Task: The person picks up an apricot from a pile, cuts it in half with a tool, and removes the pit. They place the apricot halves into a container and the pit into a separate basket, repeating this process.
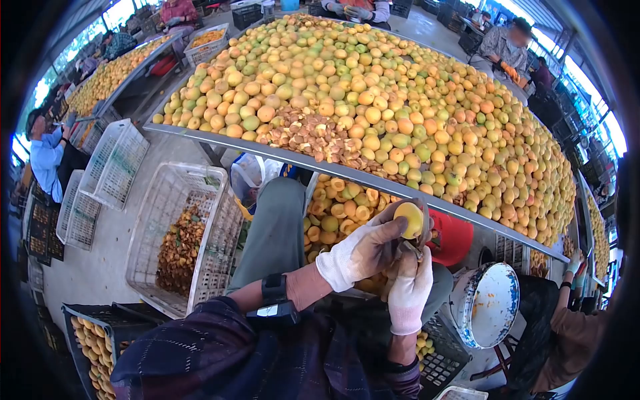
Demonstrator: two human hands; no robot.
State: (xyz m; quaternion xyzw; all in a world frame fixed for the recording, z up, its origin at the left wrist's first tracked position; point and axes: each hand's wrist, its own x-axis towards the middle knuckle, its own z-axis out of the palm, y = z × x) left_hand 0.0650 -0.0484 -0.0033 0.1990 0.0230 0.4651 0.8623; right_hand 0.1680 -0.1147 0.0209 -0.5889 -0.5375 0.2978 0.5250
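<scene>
My left hand (373, 248), in a white glove darkened at the fingers, pinches a yellow apricot (409, 219) just past the table's near edge. Right below it, my right hand (409, 290), also gloved, is closed around a small metal tool (413, 249) held close to the fruit; most of the tool is hidden by the fingers. Under both hands, between my knees, a crate holds apricot halves (337, 207). A big heap of whole apricots (400, 100) covers the table, with a pile of brown pits (313, 137) at its near side.
The metal table edge (320, 165) runs in front of me. A white crate (137, 267) with brown scraps stands left; a black crate of apricots (93, 353) is nearer. To my right are a red container (455, 239) and a white bucket (490, 307). Other people work around the tables.
</scene>
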